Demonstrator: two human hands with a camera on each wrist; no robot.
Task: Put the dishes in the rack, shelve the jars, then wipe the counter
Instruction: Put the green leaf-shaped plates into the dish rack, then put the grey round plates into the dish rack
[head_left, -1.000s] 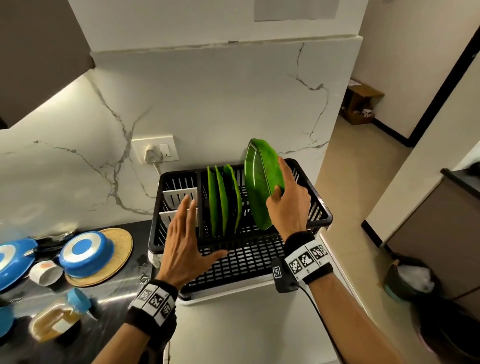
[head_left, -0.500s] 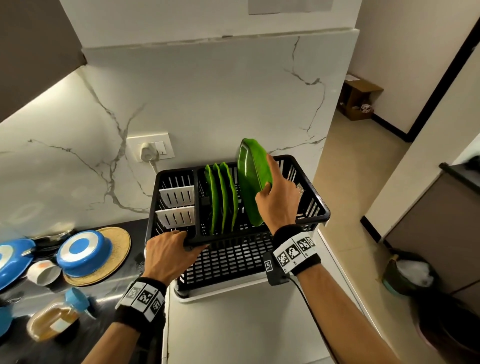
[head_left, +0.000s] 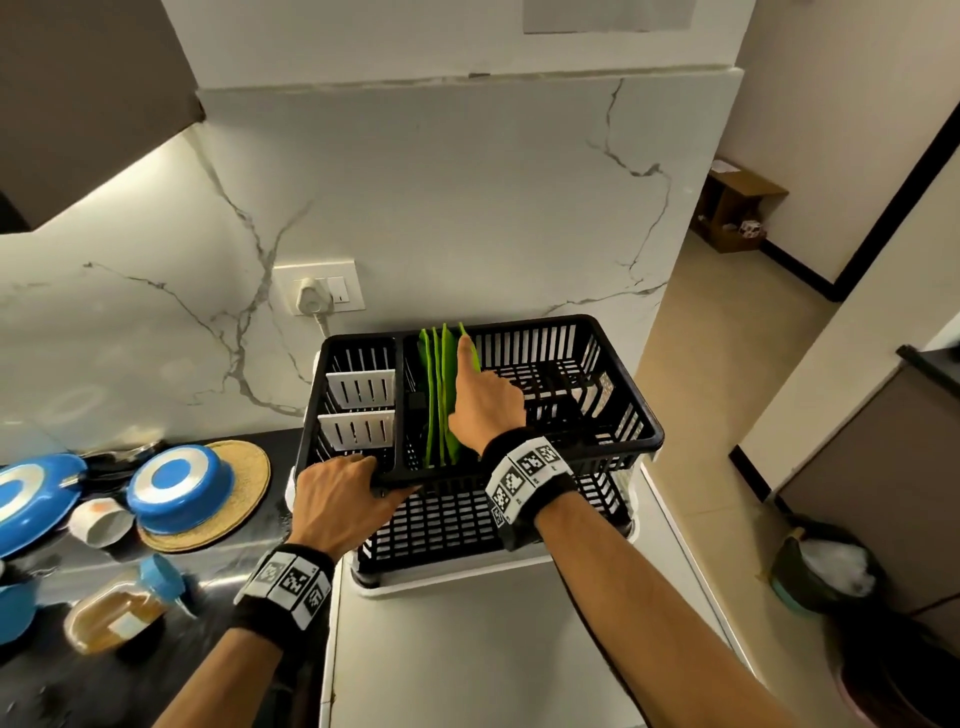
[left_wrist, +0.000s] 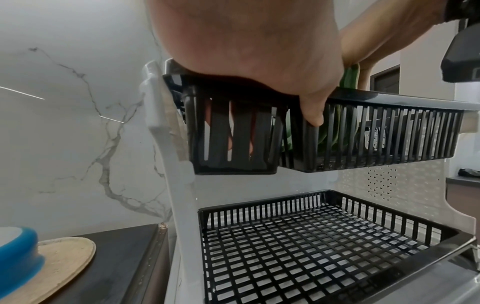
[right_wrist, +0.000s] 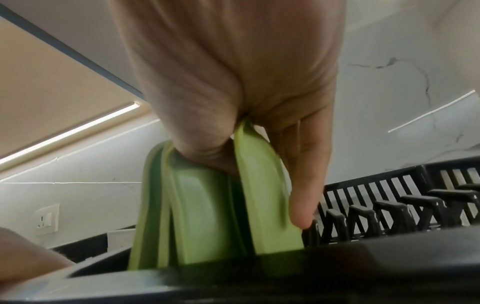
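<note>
A black two-tier dish rack (head_left: 618, 452) stands on a white surface against the marble wall. Several green plates (head_left: 439, 395) stand upright in its upper tier. My right hand (head_left: 475, 384) pinches the rightmost green plate (head_left: 462, 332) at its top edge, index finger stretched along it. The right wrist view shows thumb and fingers of the right hand (right_wrist: 255, 185) on either side of that plate (right_wrist: 270, 205), its lower part down in the rack. My left hand (head_left: 374, 475) grips the upper tier's front rim at the left. In the left wrist view, the left hand (left_wrist: 270, 121) has its fingers curled inside and its thumb outside.
On the dark counter to the left lie an upturned blue bowl (head_left: 176, 488) on a woven mat (head_left: 239, 499), a blue plate (head_left: 26, 499), a white cup (head_left: 98, 522) and a blue-lidded jar (head_left: 124, 608) on its side. The rack's lower tier (head_left: 447, 525) holds nothing. A bin (head_left: 826, 566) stands on the floor at the right.
My right hand has lowered the green plate from above the rack into a slot beside the other plates. My left hand went from hovering open to gripping the rack's front rim.
</note>
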